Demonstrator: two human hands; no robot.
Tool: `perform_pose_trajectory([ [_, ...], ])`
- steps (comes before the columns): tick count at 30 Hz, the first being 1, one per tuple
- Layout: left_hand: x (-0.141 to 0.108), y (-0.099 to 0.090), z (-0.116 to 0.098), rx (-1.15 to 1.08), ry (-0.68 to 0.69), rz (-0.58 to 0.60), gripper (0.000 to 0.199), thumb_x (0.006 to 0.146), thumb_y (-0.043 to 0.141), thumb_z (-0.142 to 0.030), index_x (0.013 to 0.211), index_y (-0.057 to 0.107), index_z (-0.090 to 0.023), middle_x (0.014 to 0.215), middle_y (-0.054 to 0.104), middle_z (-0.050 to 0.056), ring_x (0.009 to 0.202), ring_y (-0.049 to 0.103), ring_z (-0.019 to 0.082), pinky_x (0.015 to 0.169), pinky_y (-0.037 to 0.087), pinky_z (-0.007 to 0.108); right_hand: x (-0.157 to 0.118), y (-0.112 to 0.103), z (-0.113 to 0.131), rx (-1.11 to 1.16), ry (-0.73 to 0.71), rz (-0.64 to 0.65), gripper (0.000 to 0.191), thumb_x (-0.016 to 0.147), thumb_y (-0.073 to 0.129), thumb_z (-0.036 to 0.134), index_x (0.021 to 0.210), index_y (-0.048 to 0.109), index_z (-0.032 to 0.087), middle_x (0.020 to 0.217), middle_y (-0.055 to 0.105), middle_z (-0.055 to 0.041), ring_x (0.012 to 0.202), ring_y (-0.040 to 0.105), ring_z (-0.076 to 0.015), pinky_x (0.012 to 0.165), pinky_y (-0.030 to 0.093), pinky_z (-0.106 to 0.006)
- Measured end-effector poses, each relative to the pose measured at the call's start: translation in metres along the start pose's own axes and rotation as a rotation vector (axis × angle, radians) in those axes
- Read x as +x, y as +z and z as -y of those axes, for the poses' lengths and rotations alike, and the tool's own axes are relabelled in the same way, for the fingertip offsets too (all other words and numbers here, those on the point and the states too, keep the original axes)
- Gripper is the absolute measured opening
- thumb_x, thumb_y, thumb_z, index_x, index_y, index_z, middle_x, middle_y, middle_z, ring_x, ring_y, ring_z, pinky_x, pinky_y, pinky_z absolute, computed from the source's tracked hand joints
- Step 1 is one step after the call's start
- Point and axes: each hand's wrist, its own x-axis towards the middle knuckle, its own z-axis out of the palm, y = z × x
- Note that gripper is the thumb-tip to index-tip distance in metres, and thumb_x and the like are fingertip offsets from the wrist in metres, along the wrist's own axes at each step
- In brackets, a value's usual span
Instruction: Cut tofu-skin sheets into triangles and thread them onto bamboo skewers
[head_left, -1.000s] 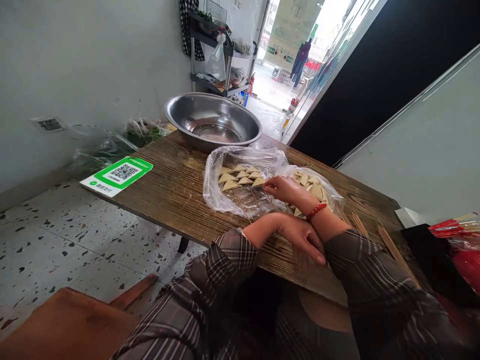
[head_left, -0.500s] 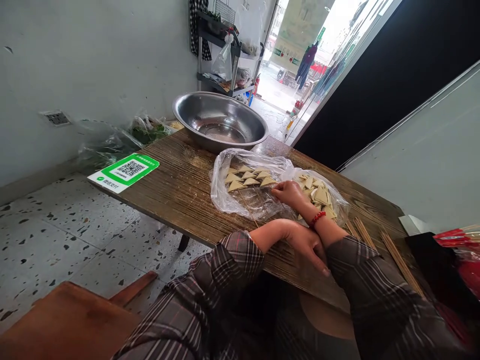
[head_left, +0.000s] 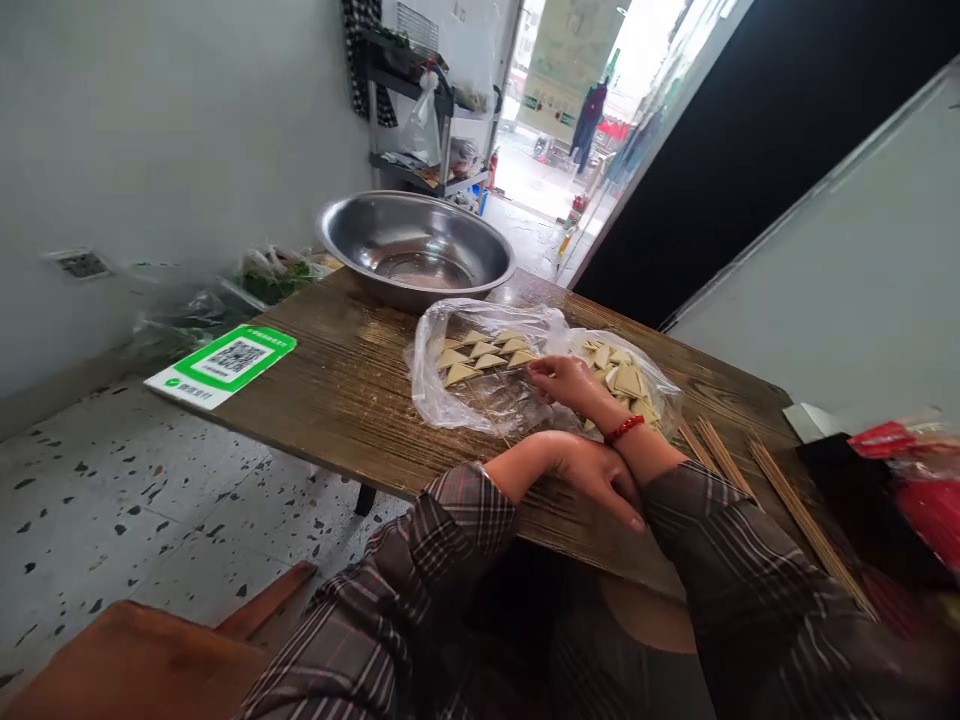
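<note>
My right hand (head_left: 566, 382), with a red bead bracelet at the wrist, is over a clear plastic bag (head_left: 439, 405). Its fingertips are pinched together beside the nearest of several pale yellow triangular pieces (head_left: 487, 361), laid in rows; what they hold is hidden. Thin sticks (head_left: 501, 412) extend from the pieces toward me. My left hand (head_left: 585, 468) crosses beneath the right forearm, its thumb stretched out and its other fingers curled at the right sleeve cuff (head_left: 664, 480). More pale pieces (head_left: 622, 375) are heaped in plastic right of my right hand.
A large steel basin (head_left: 352, 225) stands at the back of the wooden table (head_left: 322, 400). At its left corner lies a green QR-code card (head_left: 229, 362). Bundles of bamboo skewers (head_left: 795, 500) lie on the right, near a black box (head_left: 847, 490). A stool (head_left: 142, 660) stands at lower left.
The camera view has shifted slightly, so the scene sits further left. Both hands keep nearly the same pose, the right one still pinched at the triangular pieces.
</note>
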Motion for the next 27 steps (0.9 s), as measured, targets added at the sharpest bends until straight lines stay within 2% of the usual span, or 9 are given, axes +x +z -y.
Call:
perform_pose_trajectory([
  [3, -0.01, -0.003, -0.013, -0.048, 0.04, -0.018, 0.037, 0.078, 0.077, -0.042, 0.101, 0.077, -0.013, 0.096, 0.078, 0.007, 0.084, 0.071, 0.02, 0.074, 0.057, 0.025, -0.018, -0.018, -0.002, 0.174, -0.052, -0.098, 0.026, 0.088, 0.062, 0.025, 0.109, 0.074, 0.016, 0.071, 0.073, -0.0016, 0.054, 0.062, -0.0089, 0.048, 0.047, -0.017],
  [6, -0.02, -0.011, -0.024, -0.144, 0.031, -0.066, 0.051, 0.082, 0.071, -0.052, 0.115, 0.073, -0.014, 0.087, 0.078, 0.009, 0.078, 0.073, 0.019, 0.068, 0.058, 0.026, -0.04, -0.038, -0.02, 0.374, -0.137, -0.28, 0.026, 0.09, 0.059, 0.029, 0.108, 0.073, 0.016, 0.084, 0.075, -0.0032, 0.057, 0.064, -0.0083, 0.047, 0.046, -0.017],
  [7, -0.022, -0.014, -0.027, -0.161, 0.042, -0.085, 0.052, 0.082, 0.071, -0.051, 0.118, 0.072, -0.014, 0.09, 0.078, 0.011, 0.078, 0.073, 0.02, 0.069, 0.058, 0.026, -0.048, -0.043, -0.031, 0.414, -0.156, -0.334, 0.026, 0.09, 0.058, 0.031, 0.107, 0.073, 0.017, 0.086, 0.076, -0.0034, 0.058, 0.064, -0.0081, 0.048, 0.047, -0.017],
  [9, -0.026, -0.018, -0.031, -0.227, 0.089, -0.173, 0.05, 0.081, 0.073, -0.048, 0.119, 0.071, -0.015, 0.11, 0.075, 0.014, 0.082, 0.074, 0.02, 0.069, 0.058, 0.027, -0.064, -0.053, -0.059, 0.444, -0.154, -0.432, 0.029, 0.09, 0.056, 0.036, 0.106, 0.072, 0.017, 0.088, 0.076, -0.0039, 0.059, 0.065, -0.0086, 0.049, 0.048, -0.018],
  [11, -0.027, -0.019, -0.032, -0.291, 0.126, -0.268, 0.048, 0.082, 0.074, -0.044, 0.119, 0.07, -0.015, 0.115, 0.074, 0.015, 0.084, 0.075, 0.021, 0.071, 0.059, 0.028, -0.081, -0.059, -0.093, 0.385, -0.078, -0.535, 0.034, 0.091, 0.053, 0.039, 0.108, 0.071, 0.016, 0.09, 0.076, -0.0052, 0.06, 0.067, -0.0103, 0.05, 0.049, -0.02],
  [14, -0.027, -0.021, -0.027, -0.35, 0.173, -0.414, 0.042, 0.084, 0.073, -0.04, 0.118, 0.071, -0.015, 0.112, 0.074, 0.016, 0.084, 0.075, 0.021, 0.075, 0.06, 0.03, -0.103, -0.064, -0.147, 0.175, 0.109, -0.695, 0.039, 0.094, 0.045, 0.038, 0.111, 0.07, 0.014, 0.091, 0.077, -0.0073, 0.065, 0.069, -0.0134, 0.056, 0.053, -0.024],
  [18, -0.027, -0.027, -0.017, -0.44, 0.266, -0.512, 0.042, 0.088, 0.068, -0.039, 0.123, 0.069, -0.016, 0.115, 0.073, 0.017, 0.09, 0.075, 0.024, 0.077, 0.061, 0.032, -0.125, -0.063, -0.208, 0.039, 0.231, -0.792, 0.035, 0.092, 0.048, 0.032, 0.108, 0.071, 0.012, 0.095, 0.076, -0.0124, 0.082, 0.071, -0.0212, 0.077, 0.056, -0.037],
  [22, -0.026, -0.03, -0.015, -0.434, 0.255, -0.517, 0.042, 0.09, 0.066, -0.038, 0.127, 0.068, -0.018, 0.118, 0.072, 0.018, 0.092, 0.074, 0.025, 0.078, 0.061, 0.033, -0.132, -0.061, -0.238, -0.115, 0.294, -0.807, 0.033, 0.088, 0.06, 0.029, 0.116, 0.071, 0.016, 0.119, 0.071, -0.0146, 0.113, 0.063, -0.0266, 0.101, 0.046, -0.043],
  [27, -0.025, -0.031, -0.019, -0.392, 0.193, -0.529, 0.043, 0.089, 0.067, -0.039, 0.127, 0.068, -0.019, 0.117, 0.072, 0.018, 0.092, 0.074, 0.026, 0.078, 0.061, 0.033, -0.118, -0.071, -0.248, -0.237, 0.374, -0.802, 0.038, 0.088, 0.064, 0.032, 0.124, 0.068, 0.019, 0.126, 0.065, -0.0157, 0.12, 0.054, -0.0316, 0.104, 0.039, -0.047],
])
